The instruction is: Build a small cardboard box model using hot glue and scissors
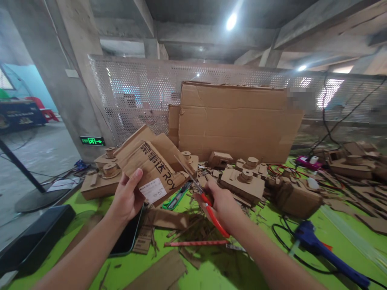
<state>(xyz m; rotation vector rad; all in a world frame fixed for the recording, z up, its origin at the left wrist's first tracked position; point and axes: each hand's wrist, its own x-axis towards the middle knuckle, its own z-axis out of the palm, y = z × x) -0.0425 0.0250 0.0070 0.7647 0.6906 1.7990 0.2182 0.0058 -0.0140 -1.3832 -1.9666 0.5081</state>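
Observation:
My left hand (128,197) grips a folded piece of cardboard (136,159) with dark printed lettering and a white label (152,190), thumb on its near face. In my right hand (223,201) is a pair of scissors (213,217) with red handles. Their blades point up and left, at the right edge of the cardboard; whether they are cutting into it I cannot tell. Below the cardboard lies a green utility knife (177,197). Under my right hand a red pencil-like stick (196,243) rests among cardboard scraps (165,217).
Cardboard camera-like models (242,185) stand across the green table (256,249). At right lies a blue glue gun (326,249) with its looped cable. A dark phone (128,233) is by my left forearm. A large cardboard sheet (238,125) leans at the back against perforated metal.

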